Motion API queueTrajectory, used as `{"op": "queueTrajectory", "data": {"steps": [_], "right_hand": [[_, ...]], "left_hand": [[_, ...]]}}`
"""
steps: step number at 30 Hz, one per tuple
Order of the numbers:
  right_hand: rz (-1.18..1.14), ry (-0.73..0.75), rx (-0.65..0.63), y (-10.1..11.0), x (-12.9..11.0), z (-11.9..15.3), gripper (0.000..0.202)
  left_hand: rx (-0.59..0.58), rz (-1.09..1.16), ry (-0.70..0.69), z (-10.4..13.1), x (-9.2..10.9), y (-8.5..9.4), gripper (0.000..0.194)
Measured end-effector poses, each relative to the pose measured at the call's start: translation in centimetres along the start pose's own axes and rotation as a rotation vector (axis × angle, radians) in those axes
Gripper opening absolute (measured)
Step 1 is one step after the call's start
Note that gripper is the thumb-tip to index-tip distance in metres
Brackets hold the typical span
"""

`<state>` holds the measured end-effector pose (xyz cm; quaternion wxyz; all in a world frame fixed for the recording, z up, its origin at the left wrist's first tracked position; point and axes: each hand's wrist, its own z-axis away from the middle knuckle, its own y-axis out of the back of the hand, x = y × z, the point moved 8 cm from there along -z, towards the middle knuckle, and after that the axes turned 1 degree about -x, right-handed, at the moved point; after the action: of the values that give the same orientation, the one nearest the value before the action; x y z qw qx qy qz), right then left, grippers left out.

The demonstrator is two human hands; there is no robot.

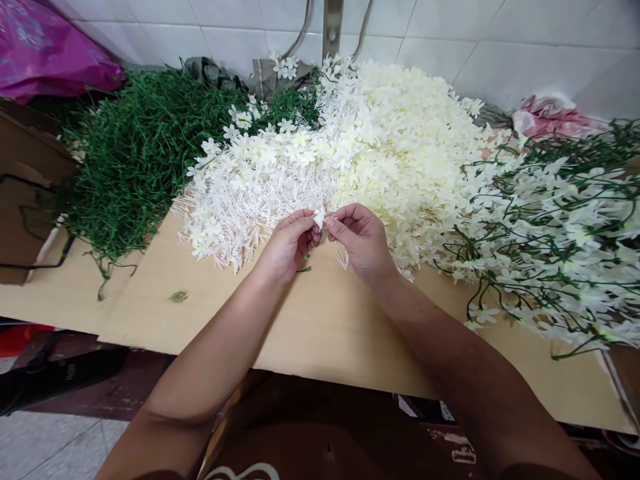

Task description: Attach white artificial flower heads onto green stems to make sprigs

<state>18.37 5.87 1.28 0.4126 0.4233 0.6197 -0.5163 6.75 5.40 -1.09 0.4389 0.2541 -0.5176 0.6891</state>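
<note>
A small white artificial flower sits between my two hands, above the table's middle. My left hand is closed, with thumb and forefinger pinching the flower from the left. From the other side, my right hand pinches at the flower's edge with thumb and forefinger; its exact hold is too small to make out. A bit of green stem shows below my left hand. Thin white stamens show under my right fingers. Right behind the hands lie a heap of white stamen pieces and a heap of cream petals.
Green plastic stems are piled at the left beside a cardboard box and a purple bag. Flowers on green stems cover the right side. A tiled wall closes off the back of the table.
</note>
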Motion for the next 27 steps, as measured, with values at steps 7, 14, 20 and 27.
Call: {"op": "queueTrajectory", "data": {"steps": [7, 14, 20, 27], "right_hand": [[0.103, 0.044, -0.011, -0.4, -0.6, 0.4, 0.033], [0.209, 0.099, 0.027, 0.1, -0.8, 0.3, 0.019], [0.158, 0.113, 0.027, 0.4, -0.8, 0.1, 0.016], [0.178, 0.123, 0.032, 0.1, -1.6, 0.3, 0.023]], "left_hand": [[0.014, -0.037, -0.035, 0.1, 0.1, 0.1, 0.022], [0.059, -0.222, -0.205, 0.7, 1.9, 0.3, 0.015], [0.001, -0.3, -0.291, 0.9, 3.0, 0.2, 0.008], [-0.071, -0.298, -0.301, 0.6, 2.9, 0.1, 0.015]]}}
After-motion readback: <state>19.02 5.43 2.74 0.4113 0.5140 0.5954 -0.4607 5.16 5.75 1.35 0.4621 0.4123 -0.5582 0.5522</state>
